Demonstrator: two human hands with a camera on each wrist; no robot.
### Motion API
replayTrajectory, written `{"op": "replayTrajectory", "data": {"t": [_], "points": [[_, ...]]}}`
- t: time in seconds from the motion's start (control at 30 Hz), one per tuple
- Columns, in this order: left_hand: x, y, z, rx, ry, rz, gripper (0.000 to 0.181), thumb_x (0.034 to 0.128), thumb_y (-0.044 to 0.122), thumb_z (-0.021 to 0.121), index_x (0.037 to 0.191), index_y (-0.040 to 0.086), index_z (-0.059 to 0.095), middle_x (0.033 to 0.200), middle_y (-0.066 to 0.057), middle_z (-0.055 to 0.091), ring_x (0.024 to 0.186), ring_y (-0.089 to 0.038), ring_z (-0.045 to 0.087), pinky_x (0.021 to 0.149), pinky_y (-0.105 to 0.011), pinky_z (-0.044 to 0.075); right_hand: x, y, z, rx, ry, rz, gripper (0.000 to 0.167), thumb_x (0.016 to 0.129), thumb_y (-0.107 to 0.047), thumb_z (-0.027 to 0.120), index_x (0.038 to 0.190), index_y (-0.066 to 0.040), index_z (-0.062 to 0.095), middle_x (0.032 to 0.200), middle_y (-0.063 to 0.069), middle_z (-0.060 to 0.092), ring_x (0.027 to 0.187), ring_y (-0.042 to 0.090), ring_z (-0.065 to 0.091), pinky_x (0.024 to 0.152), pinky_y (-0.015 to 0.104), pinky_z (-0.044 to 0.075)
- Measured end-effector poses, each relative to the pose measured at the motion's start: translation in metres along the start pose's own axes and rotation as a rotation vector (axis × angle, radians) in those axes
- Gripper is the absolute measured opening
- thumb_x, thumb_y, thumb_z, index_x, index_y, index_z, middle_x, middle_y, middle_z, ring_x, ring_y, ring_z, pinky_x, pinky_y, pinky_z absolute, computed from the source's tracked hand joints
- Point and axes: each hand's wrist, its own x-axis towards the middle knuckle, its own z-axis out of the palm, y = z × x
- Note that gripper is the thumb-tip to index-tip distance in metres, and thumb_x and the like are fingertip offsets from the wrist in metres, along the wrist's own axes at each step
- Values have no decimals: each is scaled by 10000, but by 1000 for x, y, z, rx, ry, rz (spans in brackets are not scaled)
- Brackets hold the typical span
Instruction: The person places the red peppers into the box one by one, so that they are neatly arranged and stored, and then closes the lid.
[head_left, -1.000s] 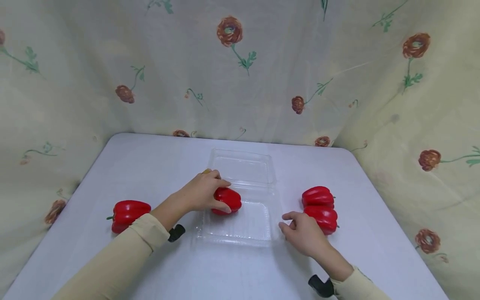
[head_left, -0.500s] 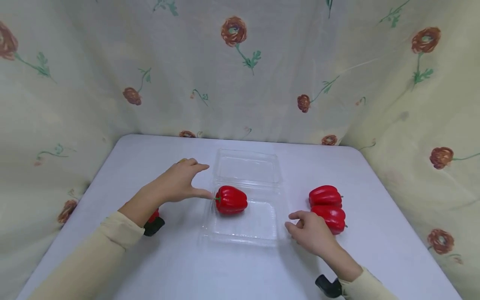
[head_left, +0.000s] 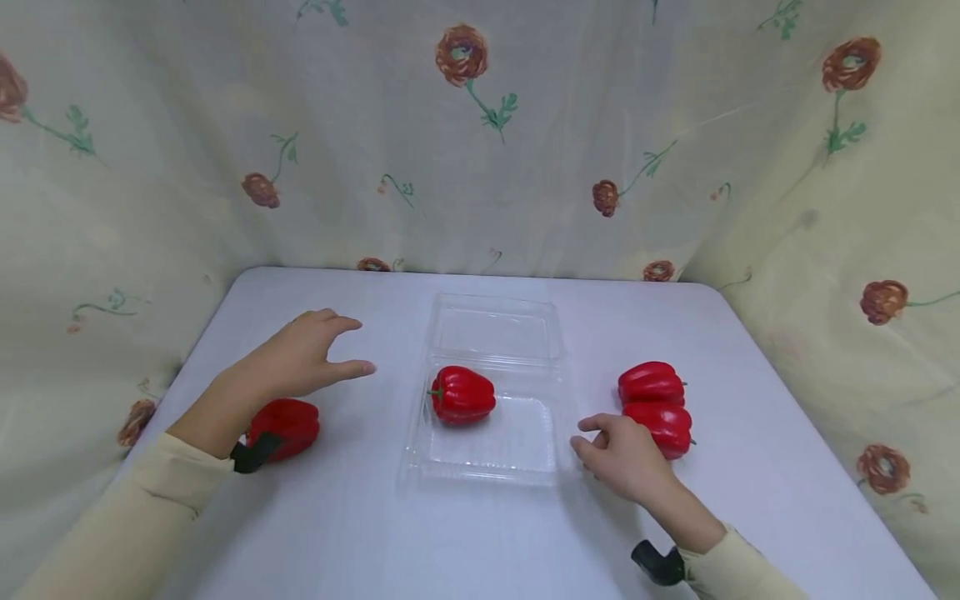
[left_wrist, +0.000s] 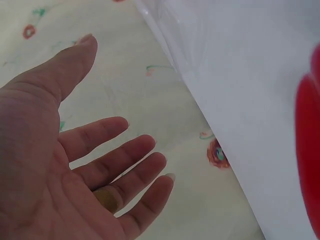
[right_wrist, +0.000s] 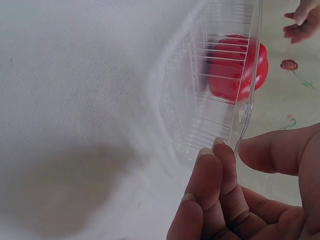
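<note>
Hands hang apart: the left hand [head_left: 300,354] has thumb and fingers spread wide around nothing, while the right hand [head_left: 622,458] curls loosely, with a gap at the thumb and no hold on anything that shows. The right fingertips are just beside the right wall of a clear, thin plastic clamshell container [head_left: 491,479]; whether they touch it I cannot tell. Between the hands, in the container's left part, a glossy red, lobed bell pepper [head_left: 465,396] lies on its side, green stem toward the left hand. Under the left wrist lies another red bell pepper [head_left: 300,417], partly hidden; a farther red bell pepper [head_left: 651,383] and a nearer red bell pepper [head_left: 663,427] sit together just beyond the right hand. The clear lid [head_left: 495,329] is folded back on the white counter [head_left: 465,550], beyond both hands.

The peppers are probably light and firm, their smooth skin likely to slip from a fingertip pinch. A broad grip across the flanks, thumb opposing fingers, seems safest; the thin stem would make a poor handle. The container looks light and flexible, apt to slide or buckle, so its rim calls for gentle steadying.
</note>
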Motion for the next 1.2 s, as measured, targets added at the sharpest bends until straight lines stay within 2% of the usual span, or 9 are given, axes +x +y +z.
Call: {"op": "replayTrajectory", "data": {"t": [0.47,0.8,1.03,1.2], "points": [[-30,-38,-11,15,7,-56,819,827,539,734,1400,-1,509,1368,-266,513,1250,-451,473,919,-622,481,1,-2,-1,-14,10,-5,469,829,-241,778,1215,-8,648,696,19,606,590,179,577,554,290,525],[-52,-67,-10,-5,-29,-100,863,790,545,766,1374,-37,512,1338,-304,513,1213,-495,474,845,-625,516,1,-1,2,-8,10,7,462,837,-250,773,1210,-7,648,684,25,596,583,183,567,552,290,520],[-63,-72,-9,-35,-81,-132,910,768,602,756,1374,-31,514,1332,-299,518,1208,-491,478,813,-603,537,1,-1,3,-11,11,5,462,837,-251,772,1209,-7,649,698,27,599,591,182,569,553,289,524],[-69,-75,-5,-58,-101,-141,922,734,575,796,1358,-44,520,1302,-309,527,1178,-502,490,745,-555,570,1,0,4,-8,12,2,455,845,-253,765,1212,-10,650,692,27,596,589,183,564,552,290,521]]}}
